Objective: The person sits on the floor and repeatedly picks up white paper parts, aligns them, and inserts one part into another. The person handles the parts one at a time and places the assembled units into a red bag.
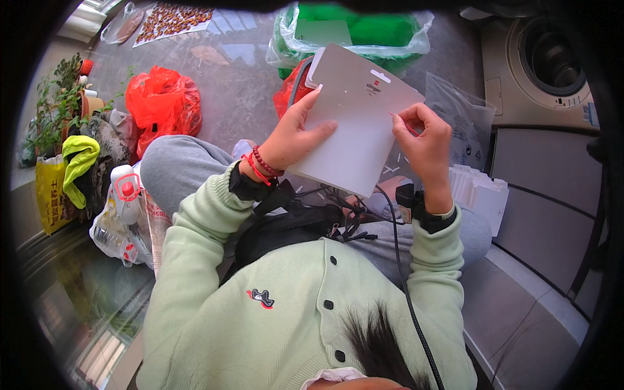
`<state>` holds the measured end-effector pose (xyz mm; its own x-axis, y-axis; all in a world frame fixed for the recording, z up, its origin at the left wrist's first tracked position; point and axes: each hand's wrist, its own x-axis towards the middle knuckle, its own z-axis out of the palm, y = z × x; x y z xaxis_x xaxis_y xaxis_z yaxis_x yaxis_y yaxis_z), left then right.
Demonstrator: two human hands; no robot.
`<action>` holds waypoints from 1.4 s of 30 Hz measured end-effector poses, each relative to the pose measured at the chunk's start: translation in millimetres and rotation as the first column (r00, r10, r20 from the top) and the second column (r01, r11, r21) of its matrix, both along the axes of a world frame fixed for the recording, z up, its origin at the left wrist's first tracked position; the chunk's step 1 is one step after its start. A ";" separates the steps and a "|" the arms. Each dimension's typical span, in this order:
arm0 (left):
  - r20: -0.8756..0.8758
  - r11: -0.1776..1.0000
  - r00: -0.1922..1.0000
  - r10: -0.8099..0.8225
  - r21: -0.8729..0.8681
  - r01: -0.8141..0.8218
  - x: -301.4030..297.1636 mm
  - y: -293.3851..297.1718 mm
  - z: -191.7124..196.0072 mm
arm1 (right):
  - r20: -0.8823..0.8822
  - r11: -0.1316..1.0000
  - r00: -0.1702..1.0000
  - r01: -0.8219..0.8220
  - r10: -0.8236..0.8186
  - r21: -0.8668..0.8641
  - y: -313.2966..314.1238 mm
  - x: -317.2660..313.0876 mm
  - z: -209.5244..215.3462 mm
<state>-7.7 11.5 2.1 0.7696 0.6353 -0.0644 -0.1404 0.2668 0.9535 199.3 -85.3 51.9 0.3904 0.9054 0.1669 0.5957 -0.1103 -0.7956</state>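
Above the lap, the left hand (pixel 296 133) is gripping the white card (pixel 354 120) from 9 o'clock; its long axis is running toward 1 o'clock. The right hand (pixel 426 140), closed narrowly on a thin red pin (pixel 403 123), is touching the card's 3 o'clock edge.

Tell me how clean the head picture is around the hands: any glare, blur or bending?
Head view: daylight, even; left hand and right hand on the grey card are sharp; window glare streaks the floor; washing machine edges bend toward the dark, vignetted rim.
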 end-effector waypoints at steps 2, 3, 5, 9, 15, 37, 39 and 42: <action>0.015 0.999 1.000 0.020 0.041 -0.021 1.6 -0.6 2.4 | -0.001 1.000 1.000 0.003 -0.003 -0.021 -1.7 2.2 1.1; 0.015 0.999 1.000 0.018 0.045 -0.018 1.8 -0.6 3.1 | 0.035 1.000 0.999 0.002 -0.001 -0.018 -1.6 2.6 1.0; 0.016 0.998 1.000 0.017 0.055 -0.018 1.7 -0.6 3.4 | 0.091 1.000 0.996 -0.012 0.013 -0.003 -1.2 2.5 0.5; -0.008 0.993 1.000 0.027 0.112 -0.026 1.3 -0.6 1.6 | 0.071 1.000 0.997 0.006 -0.006 0.011 0.2 1.2 -1.6; -0.010 0.981 0.999 0.036 0.192 -0.034 0.6 -2.9 0.7 | 0.100 1.000 0.995 0.017 -0.020 0.025 0.0 0.6 -3.6; 0.000 0.979 0.996 0.091 0.185 -0.089 0.3 -2.8 7.9 | 0.238 0.991 0.969 -0.095 0.071 0.091 -0.3 -7.5 3.7; -0.001 0.976 0.996 0.087 0.201 -0.085 -0.1 -2.5 7.4 | 0.259 0.990 0.962 -0.106 0.079 0.092 0.0 -7.0 2.5; 0.001 0.966 0.997 0.075 0.247 -0.073 -0.8 -2.5 5.5 | 0.298 0.989 0.951 -0.113 0.080 0.096 1.0 -7.6 -1.1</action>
